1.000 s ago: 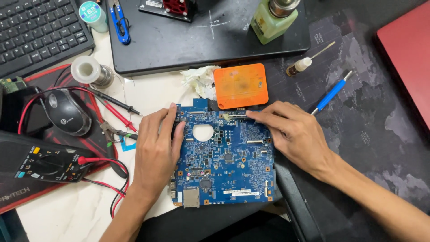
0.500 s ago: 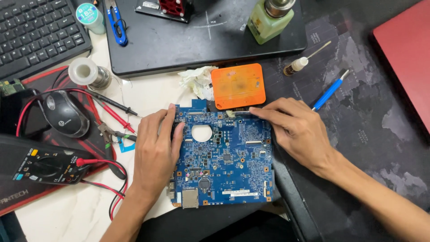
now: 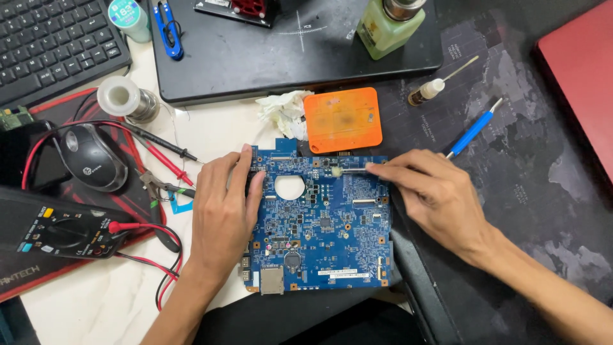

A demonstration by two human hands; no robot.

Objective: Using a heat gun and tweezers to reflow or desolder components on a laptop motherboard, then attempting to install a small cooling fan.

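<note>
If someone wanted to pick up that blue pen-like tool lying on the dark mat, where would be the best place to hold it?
Best by the middle of its blue shaft, I'd say. The blue tool lies flat and slanted on the dark mat, its pale tip pointing up-right. Coming from above, with fingers pinching across the thin shaft, looks easiest; its lower end lies close to the right hand.
</note>
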